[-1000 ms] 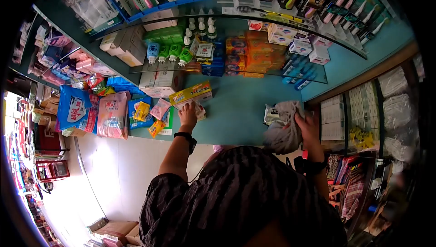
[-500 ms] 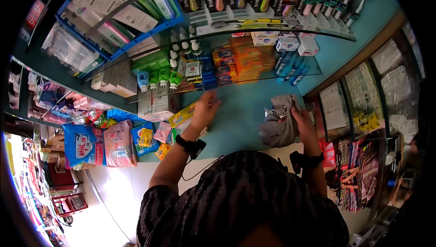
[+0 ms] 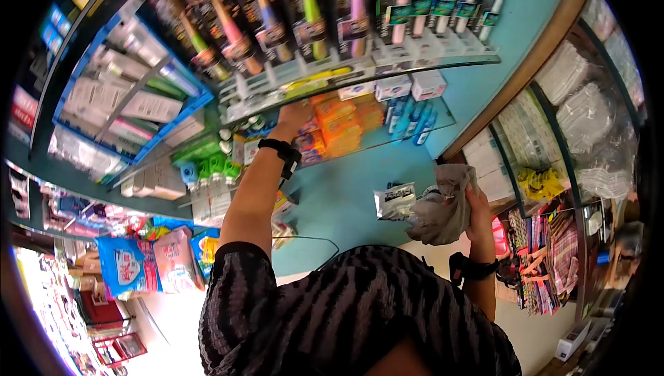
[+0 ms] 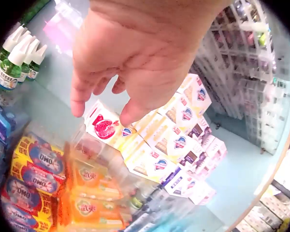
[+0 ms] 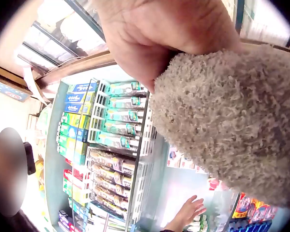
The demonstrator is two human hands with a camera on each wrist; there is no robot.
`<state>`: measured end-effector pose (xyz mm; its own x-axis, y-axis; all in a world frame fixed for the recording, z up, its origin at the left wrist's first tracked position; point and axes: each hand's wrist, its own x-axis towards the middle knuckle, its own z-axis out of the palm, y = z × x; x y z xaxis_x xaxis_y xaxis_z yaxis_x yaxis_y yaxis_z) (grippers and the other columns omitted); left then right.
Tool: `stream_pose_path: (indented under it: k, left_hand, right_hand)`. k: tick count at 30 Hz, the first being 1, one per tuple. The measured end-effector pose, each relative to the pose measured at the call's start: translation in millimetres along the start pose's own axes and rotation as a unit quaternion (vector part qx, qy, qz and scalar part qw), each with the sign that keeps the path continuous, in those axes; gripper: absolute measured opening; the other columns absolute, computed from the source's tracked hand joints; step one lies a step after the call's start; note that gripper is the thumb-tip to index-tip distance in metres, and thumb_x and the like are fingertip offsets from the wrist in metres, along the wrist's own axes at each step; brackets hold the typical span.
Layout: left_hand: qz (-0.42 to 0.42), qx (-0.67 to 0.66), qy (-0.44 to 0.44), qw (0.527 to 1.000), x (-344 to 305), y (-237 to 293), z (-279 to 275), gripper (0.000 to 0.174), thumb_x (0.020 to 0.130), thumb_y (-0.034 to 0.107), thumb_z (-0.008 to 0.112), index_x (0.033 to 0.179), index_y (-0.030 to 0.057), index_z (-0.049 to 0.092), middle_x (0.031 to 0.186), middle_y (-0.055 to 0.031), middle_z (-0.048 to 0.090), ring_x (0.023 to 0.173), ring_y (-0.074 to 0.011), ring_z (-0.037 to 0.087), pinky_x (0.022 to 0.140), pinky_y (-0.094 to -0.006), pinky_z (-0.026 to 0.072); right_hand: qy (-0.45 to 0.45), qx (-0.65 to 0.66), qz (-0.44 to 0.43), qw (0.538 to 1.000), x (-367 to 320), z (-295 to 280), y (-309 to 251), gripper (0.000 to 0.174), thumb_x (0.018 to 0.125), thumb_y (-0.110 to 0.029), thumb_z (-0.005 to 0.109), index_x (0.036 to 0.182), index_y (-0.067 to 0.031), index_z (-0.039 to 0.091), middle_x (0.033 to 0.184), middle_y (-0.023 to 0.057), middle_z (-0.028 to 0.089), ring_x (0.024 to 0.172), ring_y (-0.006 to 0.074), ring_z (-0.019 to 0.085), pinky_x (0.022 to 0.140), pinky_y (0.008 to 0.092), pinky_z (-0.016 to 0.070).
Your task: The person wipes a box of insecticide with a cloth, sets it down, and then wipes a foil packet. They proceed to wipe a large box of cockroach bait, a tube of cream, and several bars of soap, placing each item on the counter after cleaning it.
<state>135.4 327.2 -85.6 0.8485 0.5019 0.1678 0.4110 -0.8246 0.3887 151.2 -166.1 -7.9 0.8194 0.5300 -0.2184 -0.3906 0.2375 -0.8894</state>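
Note:
My left hand reaches under the glass shelf, near the orange soap packs. In the left wrist view its fingers are apart and hold nothing; the thumb tip overlaps the stacked white soap boxes, beside one with a red pomegranate picture. My right hand grips a bunched grey fluffy cloth over the counter's front right. The cloth's looped pile fills much of the right wrist view and hides the fingertips. A silver packet lies just left of the cloth.
Above the left arm, a glass shelf holds toothbrushes on a white rack. Blue bottles stand beside the orange packs. White-capped green bottles are at the left. Detergent bags line the left counter edge; a wooden-edged divider bounds the right.
My left hand has left the yellow box on the counter and moved forward onto the shelf above. The right hand keeps its grip on the cloth. The head view has shifted.

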Motion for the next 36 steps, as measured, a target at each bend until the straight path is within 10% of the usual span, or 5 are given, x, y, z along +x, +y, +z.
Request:
stream_pose_path:
  k: [36]
  left_hand:
    - [-0.037, -0.005, -0.018, 0.999, 76.1, -33.3, 77.4, 0.059, 0.087, 0.046, 0.050, 0.130, 0.0059, 0.043, 0.126, -0.0163, 0.053, 0.117, -0.0322, 0.049, 0.094, -0.0425, 0.0400]
  right_hand:
    - [0.054, -0.040, 0.030, 0.997, 1.3, -75.2, -18.5, 0.035, 0.095, -0.021, 0.048, 0.122, 0.0004, 0.047, 0.100, 0.0098, 0.061, 0.076, 0.0192, 0.062, 0.068, 0.0315, 0.0510]
